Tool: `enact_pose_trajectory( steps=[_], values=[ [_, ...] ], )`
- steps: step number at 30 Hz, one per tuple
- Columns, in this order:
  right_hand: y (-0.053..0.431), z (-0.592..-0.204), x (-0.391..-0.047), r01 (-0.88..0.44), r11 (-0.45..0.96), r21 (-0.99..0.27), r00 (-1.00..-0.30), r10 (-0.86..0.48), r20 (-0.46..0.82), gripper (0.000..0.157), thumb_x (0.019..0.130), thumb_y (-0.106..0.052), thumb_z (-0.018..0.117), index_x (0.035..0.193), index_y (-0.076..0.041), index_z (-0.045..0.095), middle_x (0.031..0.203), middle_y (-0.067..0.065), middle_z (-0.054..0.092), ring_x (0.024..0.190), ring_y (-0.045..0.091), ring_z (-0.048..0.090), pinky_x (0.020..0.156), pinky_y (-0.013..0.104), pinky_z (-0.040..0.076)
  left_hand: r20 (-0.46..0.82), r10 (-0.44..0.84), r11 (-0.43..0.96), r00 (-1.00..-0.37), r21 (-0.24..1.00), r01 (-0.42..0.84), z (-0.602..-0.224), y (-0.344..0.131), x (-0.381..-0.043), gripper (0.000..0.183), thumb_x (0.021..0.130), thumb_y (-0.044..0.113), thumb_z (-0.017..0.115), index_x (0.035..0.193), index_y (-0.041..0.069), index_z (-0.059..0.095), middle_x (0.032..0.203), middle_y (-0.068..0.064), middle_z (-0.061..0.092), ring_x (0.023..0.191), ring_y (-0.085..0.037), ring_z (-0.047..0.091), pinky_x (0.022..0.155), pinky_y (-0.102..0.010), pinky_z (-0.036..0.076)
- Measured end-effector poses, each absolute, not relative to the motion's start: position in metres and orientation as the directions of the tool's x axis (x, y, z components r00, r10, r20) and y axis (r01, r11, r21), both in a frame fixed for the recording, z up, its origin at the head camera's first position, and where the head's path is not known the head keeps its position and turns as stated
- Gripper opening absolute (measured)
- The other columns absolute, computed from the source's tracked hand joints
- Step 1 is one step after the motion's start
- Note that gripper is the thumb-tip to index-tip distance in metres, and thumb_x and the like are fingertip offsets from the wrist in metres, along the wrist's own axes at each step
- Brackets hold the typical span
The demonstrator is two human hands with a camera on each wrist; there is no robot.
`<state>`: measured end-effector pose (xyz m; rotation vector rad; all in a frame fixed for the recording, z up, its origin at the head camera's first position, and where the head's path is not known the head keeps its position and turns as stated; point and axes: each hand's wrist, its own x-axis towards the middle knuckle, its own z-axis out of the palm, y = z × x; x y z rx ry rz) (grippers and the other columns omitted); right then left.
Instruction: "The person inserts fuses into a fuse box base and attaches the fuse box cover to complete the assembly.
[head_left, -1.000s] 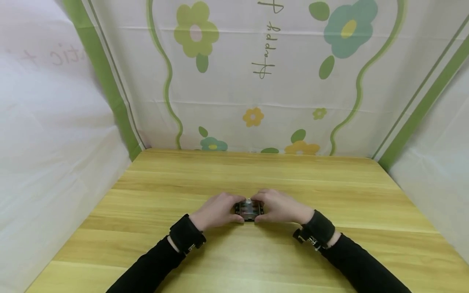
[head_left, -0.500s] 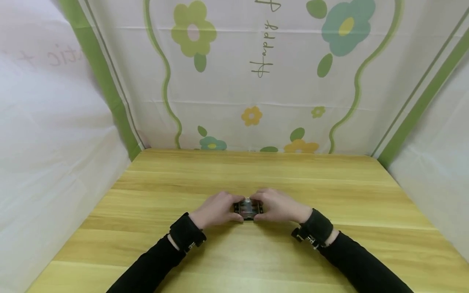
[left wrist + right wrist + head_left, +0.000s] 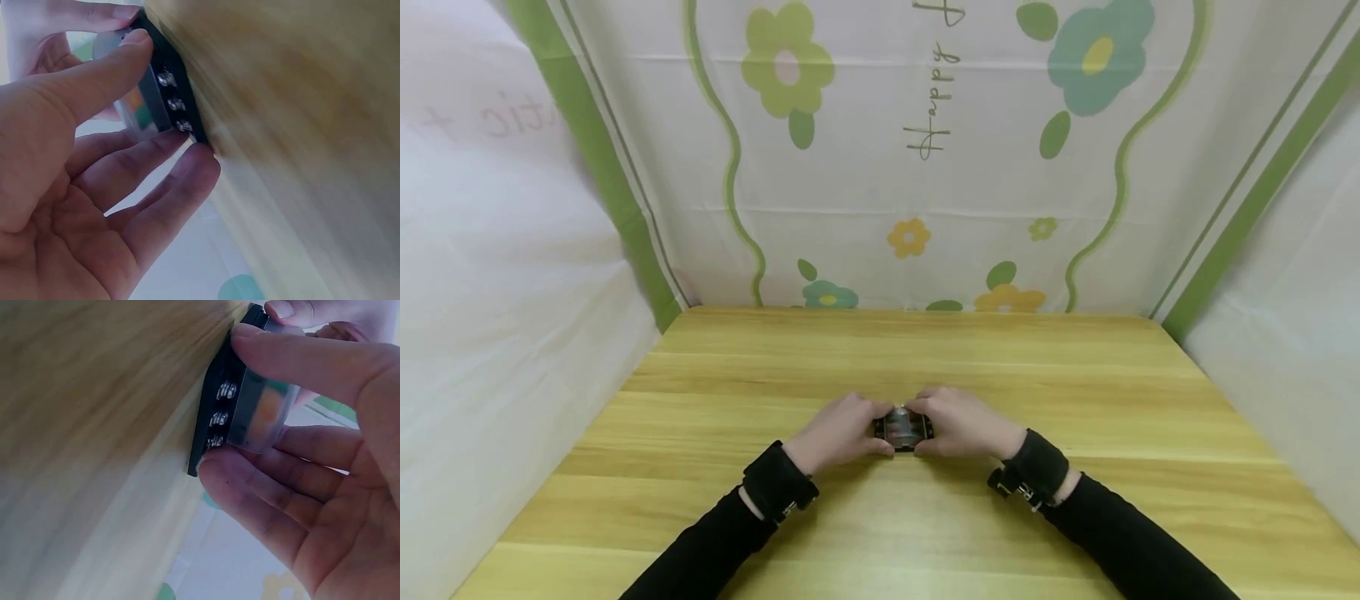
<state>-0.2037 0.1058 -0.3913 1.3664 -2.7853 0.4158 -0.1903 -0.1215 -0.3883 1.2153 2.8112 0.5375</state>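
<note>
A small fuse block with a black base and a clear cover lies low at the middle of the wooden table. My left hand grips its left end, thumb on the near side and fingers on the far side. On the opposite end, my right hand holds it the same way. Silver screw terminals line the base's edge in the left wrist view. Through the clear cover, orange and green pieces show in the right wrist view. Fingers of both hands hide parts of the block's ends.
The wooden table reaches back to a white fabric wall printed with flowers. White fabric sides with green bands stand to the left and right. Each wrist wears a black strap with a camera.
Both hands keep their grip on the fuse block, which stays in about the same place. The whole head view has shifted slightly, so the scene sits a little further left.
</note>
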Motion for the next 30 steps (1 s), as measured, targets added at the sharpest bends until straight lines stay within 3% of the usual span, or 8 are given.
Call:
enact_pose_trajectory(
  steps=[8, 16, 23, 30],
  values=[
    [0.1076, -0.3917, -0.2027, -0.755, 0.568, -0.327, -0.622, -0.778, 0.085, 0.045, 0.075, -0.033, 0.08, 0.111, -0.012, 0.065, 0.091, -0.006, 0.058, 0.074, 0.007, 0.053, 0.062, 0.019, 0.042, 0.075, 0.716, 0.629, -0.694, 0.362, 0.688, -0.392, -0.1222, -0.1904, 0.044, 0.08, 0.036, 0.075, 0.115, 0.013, 0.064, 0.091, 0.006, 0.063, 0.07, -0.003, 0.053, 0.063, -0.018, 0.041],
    [0.1022, -0.3917, -0.2002, -0.76, 0.593, -0.267, -0.632, -0.77, 0.09, 0.041, 0.076, -0.031, 0.078, 0.11, -0.012, 0.065, 0.093, -0.005, 0.059, 0.074, 0.005, 0.052, 0.062, 0.02, 0.042, 0.086, 0.714, 0.626, -0.695, 0.367, 0.688, -0.3926, -0.1239, -0.1902, 0.045, 0.08, 0.034, 0.076, 0.117, 0.011, 0.063, 0.092, 0.005, 0.063, 0.071, -0.004, 0.054, 0.063, -0.018, 0.041],
    [0.1049, -0.3913, -0.2032, -0.751, 0.592, -0.293, -0.637, -0.766, 0.083, 0.037, 0.077, -0.031, 0.078, 0.108, -0.014, 0.065, 0.092, -0.006, 0.059, 0.073, 0.005, 0.052, 0.061, 0.02, 0.041, 0.073, 0.702, 0.638, -0.709, 0.377, 0.671, -0.3929, -0.1228, -0.1935, 0.053, 0.08, 0.036, 0.076, 0.123, 0.01, 0.061, 0.096, 0.004, 0.064, 0.072, -0.004, 0.054, 0.064, -0.019, 0.041],
    [0.1043, -0.3883, -0.2012, -0.76, 0.599, -0.251, -0.635, -0.768, 0.09, 0.039, 0.077, -0.034, 0.077, 0.107, -0.012, 0.065, 0.092, -0.004, 0.059, 0.072, 0.005, 0.051, 0.06, 0.02, 0.041, 0.069, 0.703, 0.643, -0.708, 0.364, 0.674, -0.3878, -0.1209, -0.1919, 0.047, 0.079, 0.036, 0.076, 0.118, 0.012, 0.063, 0.092, 0.004, 0.063, 0.071, -0.006, 0.054, 0.064, -0.02, 0.042]
  ],
)
